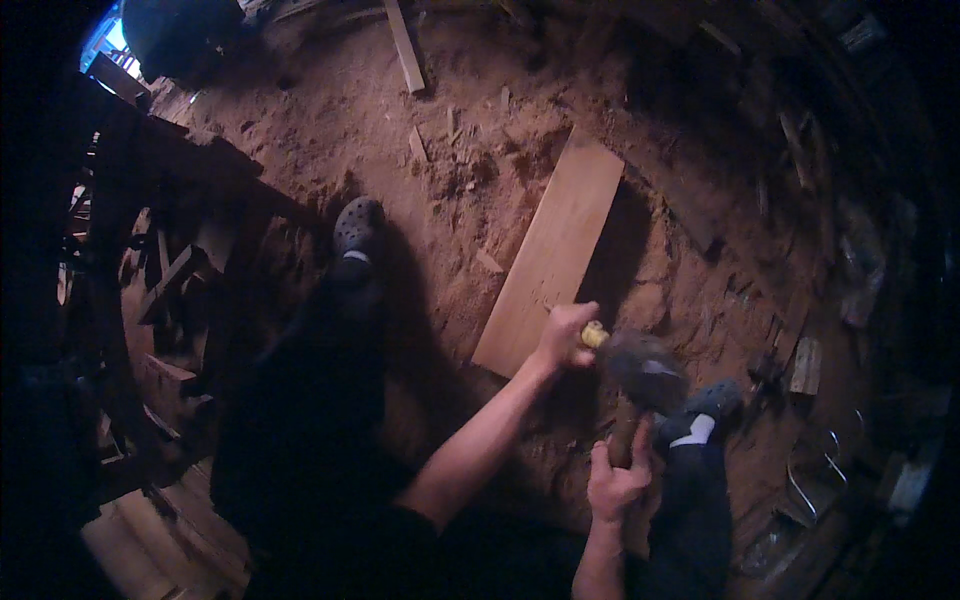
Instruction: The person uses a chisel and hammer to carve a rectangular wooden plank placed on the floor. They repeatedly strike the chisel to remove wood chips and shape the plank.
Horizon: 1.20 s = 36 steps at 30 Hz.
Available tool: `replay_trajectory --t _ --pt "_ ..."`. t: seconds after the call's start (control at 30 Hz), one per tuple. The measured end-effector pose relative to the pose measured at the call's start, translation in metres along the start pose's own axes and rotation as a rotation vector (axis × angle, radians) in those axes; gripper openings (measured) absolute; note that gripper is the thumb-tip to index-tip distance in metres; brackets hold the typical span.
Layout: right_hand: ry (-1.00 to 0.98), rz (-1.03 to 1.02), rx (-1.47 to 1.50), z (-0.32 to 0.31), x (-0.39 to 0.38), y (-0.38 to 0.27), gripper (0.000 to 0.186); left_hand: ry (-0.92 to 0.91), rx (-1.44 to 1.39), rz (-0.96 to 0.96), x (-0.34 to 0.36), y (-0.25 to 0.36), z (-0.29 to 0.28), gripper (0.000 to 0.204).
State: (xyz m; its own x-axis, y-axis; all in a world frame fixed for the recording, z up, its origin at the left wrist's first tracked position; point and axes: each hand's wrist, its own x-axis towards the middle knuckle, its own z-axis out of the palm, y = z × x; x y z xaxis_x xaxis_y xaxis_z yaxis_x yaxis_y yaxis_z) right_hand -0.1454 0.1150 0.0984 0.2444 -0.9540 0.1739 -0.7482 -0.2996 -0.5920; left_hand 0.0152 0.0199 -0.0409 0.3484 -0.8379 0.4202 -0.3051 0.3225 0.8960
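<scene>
A pale flat board (552, 255) lies at a slant on the ground in front of me. Over its near end, my left hand (567, 336) is closed round a chisel (594, 334); the yellow butt of its handle shows beyond the fist. The tip points toward the board, and I cannot tell whether it touches the wood. My right hand (616, 484) grips a mallet (645, 372) by its dark handle. The mallet's dark, bulky head is blurred and sits just to the right of the chisel's butt.
Sawdust and wood chips cover the brown ground (440, 200). A thin strip of wood (404, 45) lies at the far side. My shoes (358, 226) stand either side of the board's near end. Scrap wood (170, 280) is piled on the left, boards (150, 545) at lower left.
</scene>
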Motion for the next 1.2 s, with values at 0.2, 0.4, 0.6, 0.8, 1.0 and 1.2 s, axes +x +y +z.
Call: replay_trajectory --t 0.2,0.4,0.6,0.8,1.0,1.2 --pt "-0.115 0.141 0.280 0.017 0.003 -0.004 0.064 -0.006 -0.022 -0.041 -0.009 -0.004 0.004 0.047" --pt "-0.034 0.273 0.189 0.002 -0.007 -0.003 0.058 0.003 0.020 -0.040 -0.011 0.000 -0.002 0.047" --pt "-0.145 0.152 0.116 0.005 0.006 -0.008 0.060 0.056 0.019 0.012 -0.003 0.001 0.002 0.053" --pt "-0.165 0.334 0.298 0.004 0.000 -0.008 0.066 0.017 -0.014 -0.033 -0.007 0.000 -0.002 0.049" --pt "-0.051 0.108 0.167 -0.005 0.007 -0.001 0.066 -0.006 -0.004 -0.037 -0.005 0.000 -0.008 0.050" --pt "-0.120 0.219 0.153 -0.001 0.004 -0.015 0.060 0.028 -0.025 -0.008 -0.007 0.001 -0.006 0.044"
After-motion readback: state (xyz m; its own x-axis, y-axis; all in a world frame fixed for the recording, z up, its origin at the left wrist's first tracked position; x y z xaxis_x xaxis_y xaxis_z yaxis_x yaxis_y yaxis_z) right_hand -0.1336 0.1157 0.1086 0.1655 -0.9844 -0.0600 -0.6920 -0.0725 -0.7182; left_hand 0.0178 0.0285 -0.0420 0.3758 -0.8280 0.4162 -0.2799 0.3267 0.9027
